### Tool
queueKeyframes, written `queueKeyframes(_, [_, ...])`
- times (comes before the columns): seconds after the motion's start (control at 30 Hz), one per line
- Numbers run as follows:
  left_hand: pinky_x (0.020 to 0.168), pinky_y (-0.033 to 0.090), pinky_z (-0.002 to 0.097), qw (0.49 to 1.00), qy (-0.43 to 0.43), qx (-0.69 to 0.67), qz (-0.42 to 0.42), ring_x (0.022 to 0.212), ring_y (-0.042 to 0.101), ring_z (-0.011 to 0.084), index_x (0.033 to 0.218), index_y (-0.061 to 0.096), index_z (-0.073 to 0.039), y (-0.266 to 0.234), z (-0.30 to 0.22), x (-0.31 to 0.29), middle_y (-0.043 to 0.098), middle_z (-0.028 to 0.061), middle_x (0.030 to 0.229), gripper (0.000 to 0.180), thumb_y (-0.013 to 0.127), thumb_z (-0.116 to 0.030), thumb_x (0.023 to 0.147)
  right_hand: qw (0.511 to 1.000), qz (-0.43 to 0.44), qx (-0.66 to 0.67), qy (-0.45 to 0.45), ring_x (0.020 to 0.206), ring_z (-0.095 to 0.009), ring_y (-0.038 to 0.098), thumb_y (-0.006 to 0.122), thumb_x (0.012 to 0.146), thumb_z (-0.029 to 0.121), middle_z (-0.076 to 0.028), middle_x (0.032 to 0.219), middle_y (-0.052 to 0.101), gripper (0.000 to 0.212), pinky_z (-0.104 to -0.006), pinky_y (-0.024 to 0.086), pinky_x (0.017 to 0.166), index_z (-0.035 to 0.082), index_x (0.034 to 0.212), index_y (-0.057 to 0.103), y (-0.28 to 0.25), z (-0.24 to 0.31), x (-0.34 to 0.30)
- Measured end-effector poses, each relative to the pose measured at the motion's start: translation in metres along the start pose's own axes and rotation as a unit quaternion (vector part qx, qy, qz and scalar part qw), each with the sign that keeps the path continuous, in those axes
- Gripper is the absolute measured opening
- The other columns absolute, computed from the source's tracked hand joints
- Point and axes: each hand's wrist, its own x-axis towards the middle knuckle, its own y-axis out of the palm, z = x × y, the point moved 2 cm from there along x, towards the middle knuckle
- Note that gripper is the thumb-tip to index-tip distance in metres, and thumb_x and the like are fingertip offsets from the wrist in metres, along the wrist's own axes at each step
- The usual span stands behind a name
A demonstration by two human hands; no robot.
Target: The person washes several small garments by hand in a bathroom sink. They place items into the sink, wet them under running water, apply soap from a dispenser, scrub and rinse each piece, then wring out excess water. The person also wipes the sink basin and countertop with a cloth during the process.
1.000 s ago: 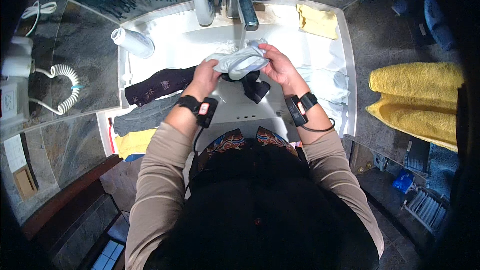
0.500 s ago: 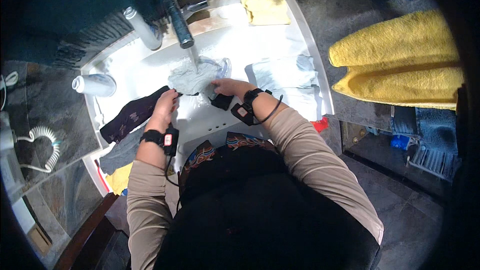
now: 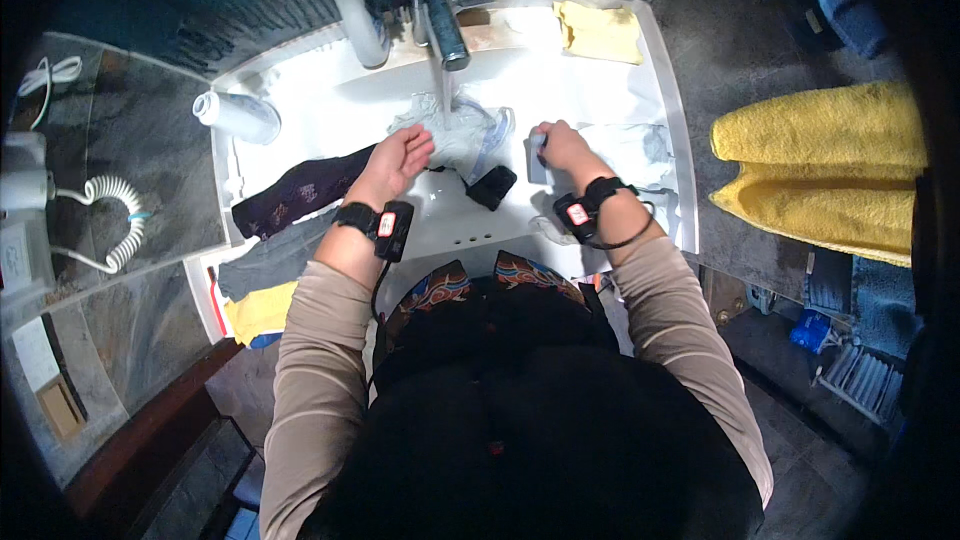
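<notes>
In the white sink (image 3: 425,230), water runs from the tap (image 3: 441,25) onto a wet, pale grey cloth (image 3: 455,145). My left hand (image 3: 402,158) is beside the cloth's left edge, palm partly turned up, fingers stretched out and holding nothing. Behind its wrist a dark purple patterned cloth (image 3: 300,190) lies across the left rim. At the left edge of a folded pale blue cloth (image 3: 625,152), my right hand (image 3: 566,150) is closed. Something small and greyish shows at its fingertips, too unclear to name. A small black cloth (image 3: 491,188) lies between the hands.
Two pale bottles (image 3: 358,22) stand at the sink's back left. A yellow cloth (image 3: 600,32) lies on the back right corner. Grey cloth (image 3: 270,260) and yellow cloth (image 3: 260,314) hang at the left front. A yellow towel (image 3: 820,170) is at the right.
My right hand has left the wet cloth and moved right to the folded pale blue cloth. My left hand has let go of the dark purple cloth and opened. The whole view has shifted.
</notes>
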Motion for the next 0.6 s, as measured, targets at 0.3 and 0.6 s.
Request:
queueKeyframes(0.3, [0.079, 0.052, 0.0396, 1.0, 0.002, -0.003, 0.016, 0.1, 0.061, 0.02, 0.124, 0.05, -0.01, 0.012, -0.015, -0.018, 0.06, 0.0057, 0.117, 0.032, 0.04, -0.024, 0.096, 0.773, 0.198, 0.573, -0.187, 0.086, -0.005, 0.054, 0.064, 0.086, 0.009, 0.004, 0.094, 0.055, 0.02, -0.0209, 0.047, 0.075, 0.012, 0.103, 0.055, -0.101, 0.049, -0.063])
queueKeyframes(0.6, [0.087, 0.05, 0.041, 0.969, 0.053, -0.084, 0.225, 0.1, 0.061, 0.0218, 0.126, 0.05, -0.007, 0.013, 0.012, -0.011, 0.059, 0.0084, 0.119, 0.034, 0.047, -0.014, 0.093, 0.476, 0.32, 0.76, -0.304, 0.096, -0.022, 0.058, 0.053, 0.086, 0.01, -0.013, 0.107, 0.056, 0.015, -0.0351, 0.05, 0.085, 0.003, 0.1, 0.051, -0.09, 0.093, -0.071])
